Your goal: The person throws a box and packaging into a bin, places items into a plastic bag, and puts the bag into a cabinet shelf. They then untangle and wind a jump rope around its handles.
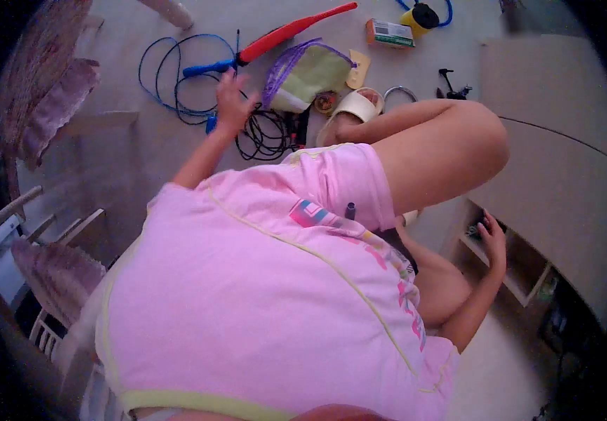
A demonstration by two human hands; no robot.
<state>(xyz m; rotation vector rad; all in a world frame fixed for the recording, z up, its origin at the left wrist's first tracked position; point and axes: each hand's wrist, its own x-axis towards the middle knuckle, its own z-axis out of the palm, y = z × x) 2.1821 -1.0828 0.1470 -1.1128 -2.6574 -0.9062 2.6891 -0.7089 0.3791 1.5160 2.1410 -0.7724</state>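
My left hand (233, 104) reaches over the floor with its fingers apart. Its fingertips are beside the blue handle (209, 69) of a thin blue cord (177, 84), which looks like a jump rope; I cannot tell whether they touch. Close by lie a long red tapered object (286, 35), a green pouch with purple trim (307, 77) and a coil of black cable (265, 133). On the other side, my right hand (491, 242) rests at the edge of an open cabinet compartment (521, 270), fingers spread. Small dark items (473, 230) sit inside near its fingertips.
An orange and green box (390, 33) and a yellow and black item (421, 17) with blue cord lie at the top. A metal ring (399, 92) and small black stand (456, 88) are near my slipper (359, 105). Wooden chairs (72, 231) stand at the left.
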